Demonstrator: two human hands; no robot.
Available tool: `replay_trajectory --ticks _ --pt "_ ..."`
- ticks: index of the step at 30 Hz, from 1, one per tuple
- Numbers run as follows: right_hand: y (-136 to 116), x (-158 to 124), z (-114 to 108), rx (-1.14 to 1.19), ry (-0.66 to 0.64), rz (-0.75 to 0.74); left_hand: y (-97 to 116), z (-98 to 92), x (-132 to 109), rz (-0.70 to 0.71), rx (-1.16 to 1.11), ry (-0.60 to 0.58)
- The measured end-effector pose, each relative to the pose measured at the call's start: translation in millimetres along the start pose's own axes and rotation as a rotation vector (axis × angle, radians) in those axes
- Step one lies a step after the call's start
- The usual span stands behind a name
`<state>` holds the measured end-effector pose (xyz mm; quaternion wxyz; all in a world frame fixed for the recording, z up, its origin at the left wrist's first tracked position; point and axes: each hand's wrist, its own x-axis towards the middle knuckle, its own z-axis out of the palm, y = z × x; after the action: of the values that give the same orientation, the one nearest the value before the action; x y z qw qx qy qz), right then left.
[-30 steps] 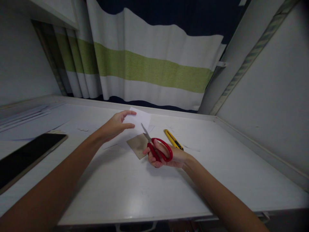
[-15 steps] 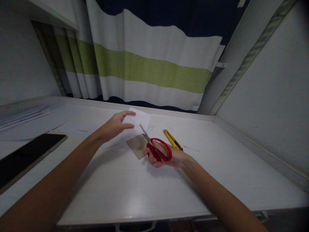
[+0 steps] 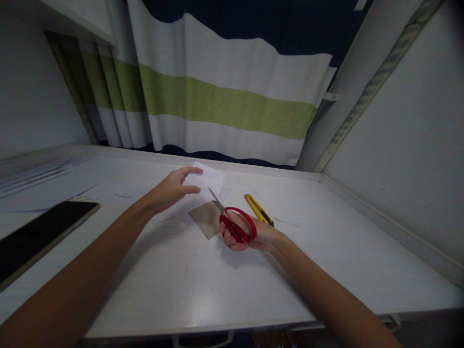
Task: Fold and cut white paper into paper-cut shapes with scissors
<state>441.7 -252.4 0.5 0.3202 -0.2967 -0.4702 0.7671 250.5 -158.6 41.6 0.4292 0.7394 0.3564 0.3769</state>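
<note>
My left hand [image 3: 176,188] holds a small sheet of white paper [image 3: 213,180] by its left side, with thumb and forefinger lying on the near face; the other fingers are mostly hidden. In my right hand [image 3: 239,234] is a pair of red-handled scissors [image 3: 240,225], fingers through the loops. Its blades point up and left, the tip close to the paper's lower edge. A greyish-beige square card [image 3: 205,221] lies on the table below the blades, partly covered by them. Just beyond my right wrist rests a yellow utility knife [image 3: 258,210].
A dark-screened phone [image 3: 43,237] lies on the white table [image 3: 203,285] at the left. Behind it are stacked white sheets [image 3: 39,181] and small paper scraps [image 3: 123,195]. A striped curtain [image 3: 224,104] hangs along the back, and a wall [image 3: 409,145] bounds the right.
The view has shifted very slightly. Both hands keep nearly the same pose, with the paper and the scissors still held.
</note>
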Motion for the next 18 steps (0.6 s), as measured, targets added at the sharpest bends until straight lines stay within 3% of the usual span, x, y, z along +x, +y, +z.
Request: replay_trajectory --ticks 18 --pt "-1.4 -0.8 6.4 -0.067 0.095 -0.005 1.6 0.3 -1.0 -0.019 0.046 0.019"
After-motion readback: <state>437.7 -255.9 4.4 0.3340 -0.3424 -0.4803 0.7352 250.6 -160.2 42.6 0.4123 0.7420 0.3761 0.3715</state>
